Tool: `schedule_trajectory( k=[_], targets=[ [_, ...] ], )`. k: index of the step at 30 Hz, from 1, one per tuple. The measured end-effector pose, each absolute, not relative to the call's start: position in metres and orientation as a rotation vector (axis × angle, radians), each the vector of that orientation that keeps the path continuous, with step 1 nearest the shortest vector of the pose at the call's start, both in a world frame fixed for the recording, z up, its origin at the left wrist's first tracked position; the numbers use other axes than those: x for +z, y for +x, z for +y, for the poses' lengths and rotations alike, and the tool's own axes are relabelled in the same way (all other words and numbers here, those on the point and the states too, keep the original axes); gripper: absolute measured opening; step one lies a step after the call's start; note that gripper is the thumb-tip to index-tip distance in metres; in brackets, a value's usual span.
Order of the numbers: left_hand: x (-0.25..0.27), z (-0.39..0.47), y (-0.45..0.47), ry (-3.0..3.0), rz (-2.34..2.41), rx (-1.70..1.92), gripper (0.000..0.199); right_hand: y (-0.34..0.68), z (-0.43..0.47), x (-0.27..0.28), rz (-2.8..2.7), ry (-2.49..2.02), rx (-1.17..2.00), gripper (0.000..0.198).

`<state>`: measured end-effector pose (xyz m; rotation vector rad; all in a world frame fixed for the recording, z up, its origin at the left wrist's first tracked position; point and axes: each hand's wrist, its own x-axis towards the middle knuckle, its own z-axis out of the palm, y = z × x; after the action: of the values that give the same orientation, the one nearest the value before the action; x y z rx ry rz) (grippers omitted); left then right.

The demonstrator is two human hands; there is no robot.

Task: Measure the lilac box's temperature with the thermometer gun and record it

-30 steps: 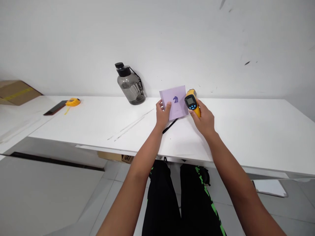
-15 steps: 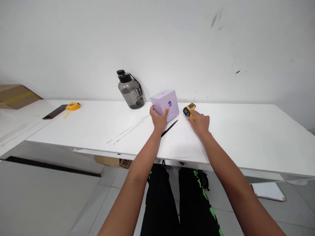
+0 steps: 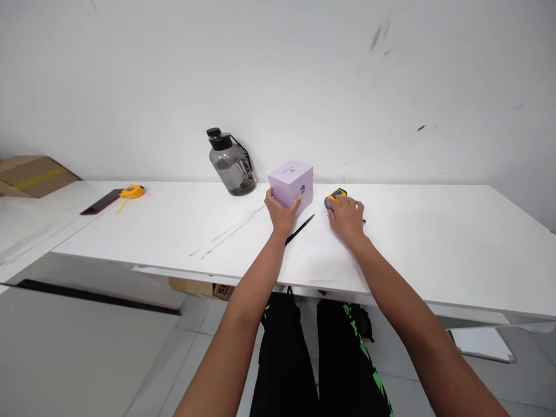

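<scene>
Head view | frame centre: lilac box [image 3: 286,184] seemingly set on the white desk [image 3: 425,231], left hand [image 3: 283,217] clamped round its near side | right of centre: yellow device [image 3: 338,194] apparently laid down, right hand [image 3: 348,219] over it, grip I can't tell; neither released yet | black pen [image 3: 303,227] close below box; grey bottle [image 3: 232,168] upper left, clear of both hands

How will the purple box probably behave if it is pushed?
The box is probably stiff, as its edges look straight. With flat faces, it would likely slide rather than roll. Its cube-like shape should resist tipping.
</scene>
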<state>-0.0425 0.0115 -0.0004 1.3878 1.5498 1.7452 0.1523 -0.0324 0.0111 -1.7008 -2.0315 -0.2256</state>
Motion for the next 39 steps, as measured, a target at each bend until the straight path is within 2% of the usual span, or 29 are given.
schedule_trajectory(
  k=[6, 13, 20, 26, 33, 36, 39],
  targets=[
    [-0.003, 0.014, -0.042, 1.416, 1.578, 1.752, 0.095, 0.131, -0.037, 0.008, -2.500, -1.385, -0.126, 0.055],
    [-0.006, 0.018, -0.045, 1.439, 1.578, 1.738, 0.095, 0.127, -0.035, 0.002, -2.532, -1.345, -0.051, 0.039],
    [-0.017, 0.026, -0.049, 1.426, 1.529, 1.753, 0.097, 0.130, -0.030, 0.000, -2.438, -1.229, -0.165, 0.038],
    [-0.022, 0.025, -0.059, 1.430, 1.495, 1.657, 0.092, 0.130, -0.038, -0.001, -2.406, -1.142, -0.342, 0.050],
    [-0.006, -0.002, -0.072, 1.654, 1.766, 1.128, 0.097, 0.131, -0.034, -0.012, -2.293, -1.033, -0.362, 0.041],
    [-0.001, -0.031, -0.065, 1.907, 2.083, 0.679, 0.084, 0.129, -0.031, -0.015, -2.201, -1.005, -0.329, 0.037],
    [0.002, -0.055, -0.055, 2.014, 2.178, 0.348, 0.075, 0.128, -0.031, -0.016, -2.129, -0.989, -0.228, 0.030]
  ],
)
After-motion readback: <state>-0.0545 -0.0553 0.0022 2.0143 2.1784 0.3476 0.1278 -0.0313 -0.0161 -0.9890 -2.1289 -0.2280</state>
